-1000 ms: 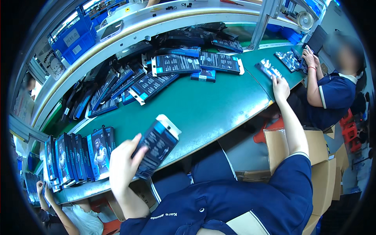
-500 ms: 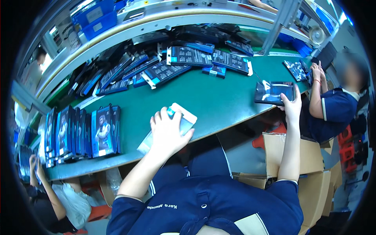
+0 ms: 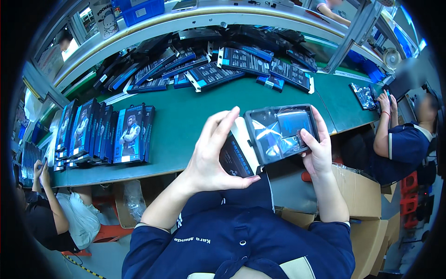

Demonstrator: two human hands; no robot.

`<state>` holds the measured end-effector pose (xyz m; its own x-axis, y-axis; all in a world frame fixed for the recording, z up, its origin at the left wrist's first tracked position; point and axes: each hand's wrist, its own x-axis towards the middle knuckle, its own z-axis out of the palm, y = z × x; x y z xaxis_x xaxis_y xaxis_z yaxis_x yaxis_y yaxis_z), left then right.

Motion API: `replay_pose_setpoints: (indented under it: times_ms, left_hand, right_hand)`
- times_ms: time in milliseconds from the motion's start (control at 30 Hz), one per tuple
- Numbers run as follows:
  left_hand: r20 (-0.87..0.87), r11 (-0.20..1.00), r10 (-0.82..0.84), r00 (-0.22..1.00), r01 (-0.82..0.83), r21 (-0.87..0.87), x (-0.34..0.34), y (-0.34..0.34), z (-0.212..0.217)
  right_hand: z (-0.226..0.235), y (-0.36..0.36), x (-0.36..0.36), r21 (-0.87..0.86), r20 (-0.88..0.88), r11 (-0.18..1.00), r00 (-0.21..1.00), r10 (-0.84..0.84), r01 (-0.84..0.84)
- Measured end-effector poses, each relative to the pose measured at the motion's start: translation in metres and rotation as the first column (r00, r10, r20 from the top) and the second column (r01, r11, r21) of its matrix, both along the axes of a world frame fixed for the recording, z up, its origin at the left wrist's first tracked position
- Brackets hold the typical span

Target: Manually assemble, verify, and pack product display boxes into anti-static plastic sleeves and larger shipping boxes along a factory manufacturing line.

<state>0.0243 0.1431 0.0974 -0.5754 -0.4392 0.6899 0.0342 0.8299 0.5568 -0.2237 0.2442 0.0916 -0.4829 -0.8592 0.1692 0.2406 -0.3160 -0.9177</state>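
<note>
My left hand (image 3: pixel 206 156) holds a thin dark cardboard box (image 3: pixel 234 158) between thumb and fingers, over the near table edge. The box's white-edged open end faces right. My right hand (image 3: pixel 319 151) grips a black tray (image 3: pixel 254 136), thumb on top and fingers beneath. Inside the tray lies a clear plastic bag (image 3: pixel 274 135) with a dark flat item I cannot make out. The tray's left edge is close against the open end of the box; whether they touch I cannot tell.
Upright printed boxes (image 3: pixel 130 135) stand in a row on the green table (image 3: pixel 186 125) at left. A heap of dark boxes (image 3: pixel 244 61) lies along the back. Cardboard cartons (image 3: pixel 355 193) stand below right. Co-workers sit at both sides; one person's hands (image 3: pixel 385 102) are at right.
My right hand has brought the tray left and nearer, up to the box. My left hand has moved right and turned the box, its open end now toward the tray.
</note>
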Motion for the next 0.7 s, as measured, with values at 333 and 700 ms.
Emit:
replay_pose_setpoints:
  times_ms: [333, 700]
  left_hand:
    - [0.016, 0.995, 0.074, 0.997, -0.073, -0.064, 0.004, -0.002, 0.012]
    - [-0.153, 0.965, 0.192, 0.969, -0.215, -0.149, -0.037, -0.013, 0.004]
  right_hand:
    - [0.039, 0.003, 0.027, -0.33, -0.288, 0.935, 0.93, -0.228, 0.127]
    - [0.061, -0.031, 0.049, -0.257, -0.918, 0.951, 0.351, -0.185, -0.17]
